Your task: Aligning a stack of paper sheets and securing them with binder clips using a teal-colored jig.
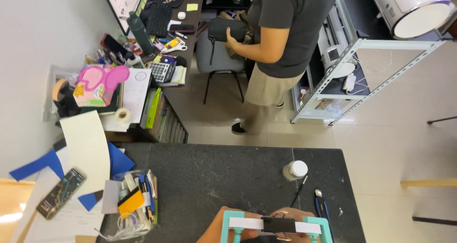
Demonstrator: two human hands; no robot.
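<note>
I see both hands low at the near edge of the dark stone table (214, 171), only partly in frame; my left hand (216, 228) and right hand (297, 217) hold between them a teal frame (228, 224) with a white strip (247, 223) across its top, a black binder clip (278, 224) clamped at the strip's middle; left fingers curl up under the teal upright on that side, right fingers are wrapped over the strip just beside the clip; how firmly either grips I cannot tell, since the frame edge cuts them off; on the table, near the right hand, lie a thin black pen (300, 190), a blue-handled tool (320, 202) and a small white-capped jar (295, 170), all apart from the frame; to the left sits a clear tray of stationery (135, 202), with blue and white paper sheets (90, 148) and a phone (61, 193) beyond it; across the room another person (281, 33) stands holding a black pouch (227, 29) beside a cluttered desk (162, 48).
</note>
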